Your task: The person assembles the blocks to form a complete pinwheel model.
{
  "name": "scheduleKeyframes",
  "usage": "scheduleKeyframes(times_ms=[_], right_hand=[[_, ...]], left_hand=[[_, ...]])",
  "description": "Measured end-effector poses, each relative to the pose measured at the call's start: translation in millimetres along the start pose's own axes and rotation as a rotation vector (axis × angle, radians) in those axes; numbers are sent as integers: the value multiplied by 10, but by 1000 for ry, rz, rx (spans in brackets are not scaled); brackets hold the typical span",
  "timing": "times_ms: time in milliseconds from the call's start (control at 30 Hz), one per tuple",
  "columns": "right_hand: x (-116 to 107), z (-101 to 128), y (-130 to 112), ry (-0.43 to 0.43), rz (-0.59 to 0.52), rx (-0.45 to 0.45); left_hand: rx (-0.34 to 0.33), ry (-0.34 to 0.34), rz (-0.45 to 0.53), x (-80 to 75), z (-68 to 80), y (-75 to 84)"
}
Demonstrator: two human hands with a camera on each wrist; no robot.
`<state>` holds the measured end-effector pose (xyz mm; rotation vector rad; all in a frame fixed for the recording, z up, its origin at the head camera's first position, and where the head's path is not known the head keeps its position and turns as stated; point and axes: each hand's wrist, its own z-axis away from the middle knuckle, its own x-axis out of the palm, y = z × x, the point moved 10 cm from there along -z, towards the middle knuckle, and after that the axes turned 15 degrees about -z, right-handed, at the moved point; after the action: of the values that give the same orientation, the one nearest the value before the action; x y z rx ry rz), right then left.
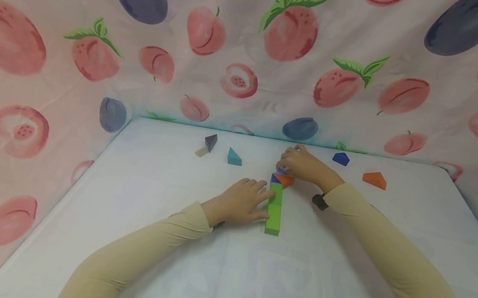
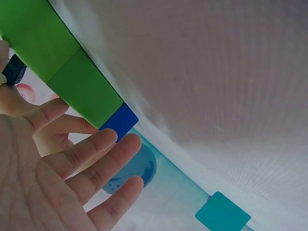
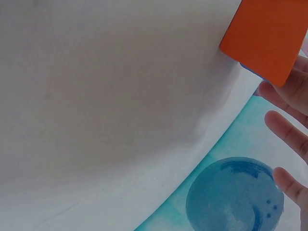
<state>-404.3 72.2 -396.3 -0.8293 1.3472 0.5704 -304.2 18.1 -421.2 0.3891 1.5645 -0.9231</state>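
Two green blocks [image 1: 273,219] lie end to end in a line on the white table. A dark blue block [image 1: 274,178] continues the line at its far end, with an orange block [image 1: 288,181] against its right side. Beside the green blocks, my left hand [image 1: 239,202] has its fingers spread and fairly straight, fingertips at their left side. My right hand [image 1: 303,165] is at the far end of the row, its thumb and finger pinching a light blue block [image 1: 279,171] that they partly hide. In the right wrist view the orange block [image 3: 267,41] covers part of that hand.
A teal triangular block [image 1: 234,157], a dark grey block [image 1: 211,141] and a beige piece [image 1: 201,151] lie at the back left. At the back right are a navy block [image 1: 341,159] and another orange block [image 1: 374,180]. Fruit-patterned cloth [image 1: 250,38] hangs behind the table.
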Motion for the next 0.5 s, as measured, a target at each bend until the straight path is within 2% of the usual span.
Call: scheduleKeyframes(times_ms=[333, 500], right_hand=[[0, 3, -2, 10, 9, -4], [3, 22, 63, 0, -21, 42]], left_hand=[[0, -9, 11, -1, 2, -2], [2, -18, 23, -4, 9, -2]])
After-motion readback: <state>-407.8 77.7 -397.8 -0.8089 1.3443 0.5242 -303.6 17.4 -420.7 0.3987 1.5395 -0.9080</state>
